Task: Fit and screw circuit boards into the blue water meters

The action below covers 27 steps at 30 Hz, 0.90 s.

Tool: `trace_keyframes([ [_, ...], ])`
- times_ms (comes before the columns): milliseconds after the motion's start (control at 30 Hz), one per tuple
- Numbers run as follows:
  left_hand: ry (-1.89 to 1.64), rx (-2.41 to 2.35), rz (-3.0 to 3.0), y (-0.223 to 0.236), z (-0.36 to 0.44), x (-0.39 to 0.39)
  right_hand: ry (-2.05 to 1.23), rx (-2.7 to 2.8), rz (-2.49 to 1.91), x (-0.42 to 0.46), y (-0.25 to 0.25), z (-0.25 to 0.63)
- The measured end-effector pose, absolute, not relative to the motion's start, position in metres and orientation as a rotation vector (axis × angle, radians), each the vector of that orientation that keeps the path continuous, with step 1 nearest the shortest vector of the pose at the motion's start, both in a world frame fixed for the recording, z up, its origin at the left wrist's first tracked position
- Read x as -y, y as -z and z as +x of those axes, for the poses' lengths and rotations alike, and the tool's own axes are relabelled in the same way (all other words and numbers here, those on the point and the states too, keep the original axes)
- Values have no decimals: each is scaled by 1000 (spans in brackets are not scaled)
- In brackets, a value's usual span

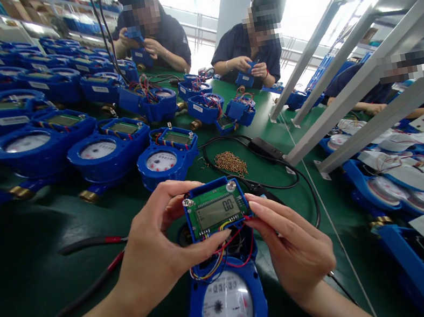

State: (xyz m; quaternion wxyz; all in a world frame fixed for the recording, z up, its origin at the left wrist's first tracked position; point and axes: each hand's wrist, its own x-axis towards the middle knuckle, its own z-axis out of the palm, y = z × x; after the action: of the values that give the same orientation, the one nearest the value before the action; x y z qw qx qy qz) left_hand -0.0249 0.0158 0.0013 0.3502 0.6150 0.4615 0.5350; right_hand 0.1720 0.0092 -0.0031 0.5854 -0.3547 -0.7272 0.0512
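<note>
A blue water meter (226, 304) with a white dial lies on the green table (24, 279) just in front of me. Above its open housing I hold a green circuit board with an LCD display (216, 209) in a blue frame, joined to the meter by red, yellow and blue wires (217, 258). My left hand (157, 244) grips the board's left edge, thumb beneath and fingers curled over the top. My right hand (293, 245) pinches its right edge with the fingertips.
Rows of blue meters (98, 154) fill the table's left and back. A pile of small brass screws (231, 163), a black cable (281, 179) and red-handled pliers (88, 245) lie near. Two people sit opposite handling meters; a third sits right behind a metal frame (362, 77).
</note>
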Motion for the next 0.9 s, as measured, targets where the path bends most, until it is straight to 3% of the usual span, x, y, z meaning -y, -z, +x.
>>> trace_keyframes([
  [533, -1406, -1219, 1611, 3, -26, -15, -112, 1691, -882, -9, 1, 171],
  [900, -1423, -1239, 1633, 3, -24, -15, -478, 1555, -1026, -1, -9, 170],
])
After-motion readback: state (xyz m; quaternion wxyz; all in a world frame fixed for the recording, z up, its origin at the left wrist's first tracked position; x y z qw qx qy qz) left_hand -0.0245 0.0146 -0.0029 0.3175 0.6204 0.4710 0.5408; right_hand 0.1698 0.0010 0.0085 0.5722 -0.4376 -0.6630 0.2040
